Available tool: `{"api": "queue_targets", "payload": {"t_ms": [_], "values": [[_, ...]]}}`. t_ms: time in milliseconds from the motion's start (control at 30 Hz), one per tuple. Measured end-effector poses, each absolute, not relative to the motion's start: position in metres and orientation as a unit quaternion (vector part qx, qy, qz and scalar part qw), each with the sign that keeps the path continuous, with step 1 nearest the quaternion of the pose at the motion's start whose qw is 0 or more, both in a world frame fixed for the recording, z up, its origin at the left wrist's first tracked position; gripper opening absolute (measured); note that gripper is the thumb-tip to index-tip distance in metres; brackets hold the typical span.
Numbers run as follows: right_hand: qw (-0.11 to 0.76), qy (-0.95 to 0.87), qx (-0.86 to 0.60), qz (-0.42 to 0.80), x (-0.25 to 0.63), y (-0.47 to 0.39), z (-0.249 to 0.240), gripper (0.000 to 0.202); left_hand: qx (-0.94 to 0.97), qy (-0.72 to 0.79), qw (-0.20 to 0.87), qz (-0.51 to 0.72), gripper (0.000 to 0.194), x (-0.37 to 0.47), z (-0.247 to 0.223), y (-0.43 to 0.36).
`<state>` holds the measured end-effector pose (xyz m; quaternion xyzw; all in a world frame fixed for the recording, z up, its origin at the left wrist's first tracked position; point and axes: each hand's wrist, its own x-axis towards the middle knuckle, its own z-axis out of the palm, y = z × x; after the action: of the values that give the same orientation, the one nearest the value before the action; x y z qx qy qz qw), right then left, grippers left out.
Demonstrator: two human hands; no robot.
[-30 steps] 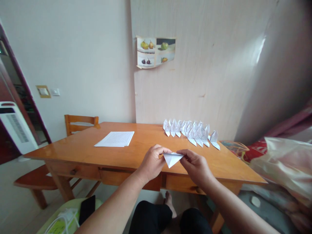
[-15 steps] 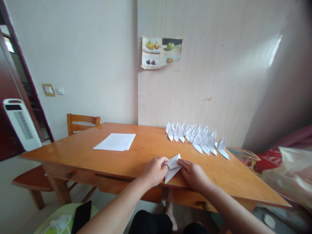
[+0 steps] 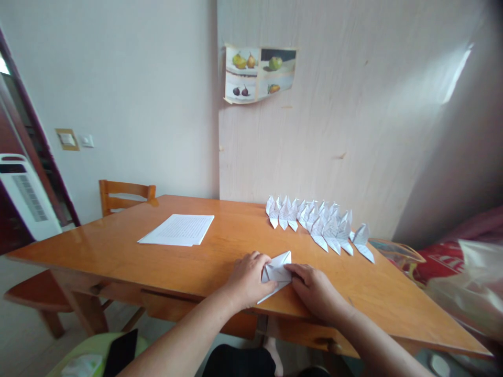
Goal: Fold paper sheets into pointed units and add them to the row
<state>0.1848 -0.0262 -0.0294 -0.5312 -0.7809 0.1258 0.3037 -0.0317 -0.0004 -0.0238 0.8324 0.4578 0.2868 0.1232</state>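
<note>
A partly folded sheet of white paper [image 3: 280, 268] lies near the table's front edge, one point aimed at the wall and another toward me. My left hand [image 3: 251, 277] is closed on its left side, thumb on top near the lower part. At the right edge, my right hand [image 3: 311, 285] pinches the paper between thumb and fingers. Beyond and to the right stand rows of folded paper cranes [image 3: 322, 225] with upright tips. A stack of lined white paper sheets [image 3: 178, 229] rests on the table's left half.
The wooden table [image 3: 165, 264] has drawers below its front edge. A wooden chair [image 3: 128, 196] stands behind its left end. Plastic bags [image 3: 475, 283] crowd the right side. A dark phone-like slab [image 3: 121, 353] lies on a pale green seat at lower left.
The paper has turned slightly and its upper flap now lies more spread out. My left thumb has moved down over the paper. The camera view has shifted a little.
</note>
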Motion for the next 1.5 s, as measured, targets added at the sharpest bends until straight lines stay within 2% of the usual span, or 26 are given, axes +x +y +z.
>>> {"api": "queue_targets", "payload": {"t_ms": [167, 300, 533, 667, 867, 1033, 1167, 1267, 1400, 1500], "values": [[0.387, -0.741, -0.511, 0.201, 0.191, -0.022, -0.033, 0.034, 0.837, 0.464, 0.111, 0.27, 0.029, -0.032, -0.023, -0.002], [0.403, -0.723, -0.532, 0.177, 0.202, -0.011, -0.035, 0.035, 0.856, 0.45, 0.089, 0.239, 0.024, -0.034, -0.019, -0.002], [0.316, -0.773, -0.542, 0.091, 0.206, 0.013, -0.031, 0.047, 0.897, 0.376, 0.066, 0.225, 0.025, -0.043, -0.014, 0.008], [0.253, -0.804, -0.532, 0.083, 0.199, 0.019, -0.025, 0.04, 0.903, 0.364, 0.047, 0.223, 0.031, -0.047, -0.013, 0.019], [0.222, -0.806, -0.547, 0.048, 0.195, 0.011, -0.02, 0.028, 0.863, 0.426, 0.015, 0.269, 0.031, -0.047, -0.013, 0.024], [0.162, -0.795, -0.584, -0.008, 0.191, -0.002, -0.016, 0.029, 0.786, 0.517, 0.027, 0.338, 0.03, -0.05, -0.016, 0.019], [0.147, -0.785, -0.601, -0.041, 0.186, -0.014, -0.015, 0.033, 0.794, 0.516, 0.039, 0.32, 0.03, -0.048, -0.019, 0.007], [0.158, -0.783, -0.598, -0.057, 0.181, -0.025, -0.018, 0.03, 0.832, 0.474, 0.052, 0.283, 0.034, -0.04, -0.02, -0.006], [0.165, -0.797, -0.579, -0.05, 0.177, -0.039, -0.024, 0.027, 0.86, 0.462, 0.062, 0.205, 0.057, -0.031, -0.022, -0.013], [0.171, -0.809, -0.561, -0.046, 0.177, -0.044, -0.028, 0.025, 0.858, 0.477, 0.068, 0.177, 0.066, -0.03, -0.022, -0.01]]}}
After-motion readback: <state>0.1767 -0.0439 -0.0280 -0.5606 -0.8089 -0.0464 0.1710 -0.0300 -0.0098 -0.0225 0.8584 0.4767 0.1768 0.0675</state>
